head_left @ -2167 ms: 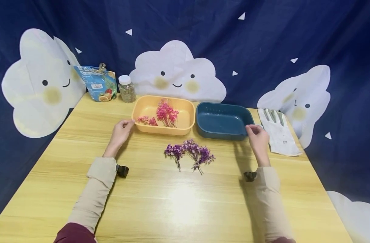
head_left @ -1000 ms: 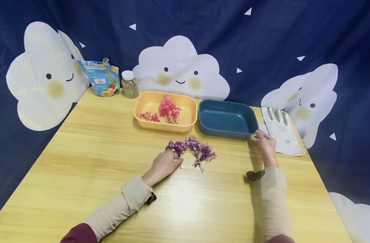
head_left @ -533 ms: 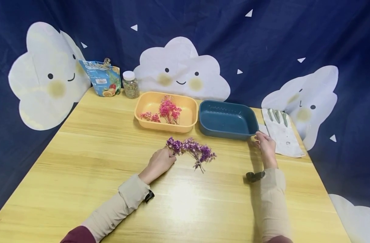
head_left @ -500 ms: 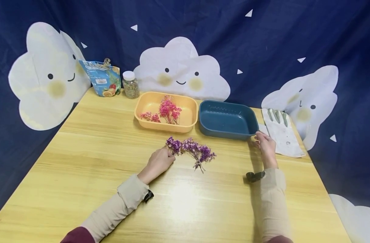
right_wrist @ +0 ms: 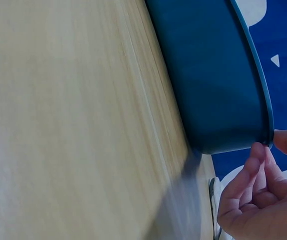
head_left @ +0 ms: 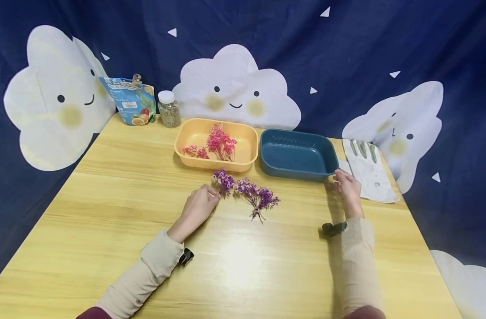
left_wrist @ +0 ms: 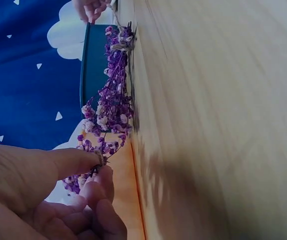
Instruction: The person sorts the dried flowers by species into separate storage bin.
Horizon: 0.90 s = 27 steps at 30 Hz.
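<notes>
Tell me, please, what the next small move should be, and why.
Probably lift the smaller purple bunch toward the blue tub: the left hand pinches its stems, the right hand holds that tub's rim, no flowers lie inside, and pink flowers sit in the yellow tub.

No word or number can be read with certainty. On the blue pouch [head_left: 128, 95], pale lettering [head_left: 122, 83] is printed along the upper part, but it is too small and blurred to be made out. Below it, on the same pouch, a white label [head_left: 129, 105] is seen; its dark marks cannot be deciphered either.
</notes>
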Tool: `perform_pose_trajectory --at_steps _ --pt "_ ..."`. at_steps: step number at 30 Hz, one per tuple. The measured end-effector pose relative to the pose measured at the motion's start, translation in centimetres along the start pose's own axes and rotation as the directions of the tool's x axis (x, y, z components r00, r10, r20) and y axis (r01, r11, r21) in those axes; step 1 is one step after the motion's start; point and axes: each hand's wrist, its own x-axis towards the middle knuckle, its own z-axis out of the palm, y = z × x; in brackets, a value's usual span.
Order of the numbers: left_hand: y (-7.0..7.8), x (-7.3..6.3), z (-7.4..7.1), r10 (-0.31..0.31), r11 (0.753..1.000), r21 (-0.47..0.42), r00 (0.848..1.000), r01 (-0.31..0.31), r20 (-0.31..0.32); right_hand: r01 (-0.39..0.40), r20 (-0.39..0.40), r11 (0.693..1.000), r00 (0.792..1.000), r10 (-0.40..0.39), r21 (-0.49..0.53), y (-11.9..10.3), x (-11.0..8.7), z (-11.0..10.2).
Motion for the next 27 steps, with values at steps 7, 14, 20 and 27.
perform_pose_trajectory --at_steps 7,14,20,27 --pt "-0.1 0.3 -0.1 -0.003 1.0 0.017 1.0 0.003 0.001 0.008 0.002 1.0 1.0 -0.008 0.012 -0.1 0.1 0.1" --pt "-0.2 0.7 -0.2 -0.051 0.995 0.088 0.997 0.046 0.055 0.012 -0.004 0.999 1.0 -0.012 0.031 0.1 0.2 0.1" --pt "-0.6 0.8 -1.0 -0.075 0.992 0.107 0.995 0.067 0.067 0.025 -0.012 0.999 1.0 -0.024 0.022 0.1 0.1 0.1" --pt "-1.0 0.7 -2.6 -0.055 0.996 0.068 0.998 0.052 0.042 0.011 -0.019 1.0 1.0 -0.011 0.026 0.1 0.2 0.2"
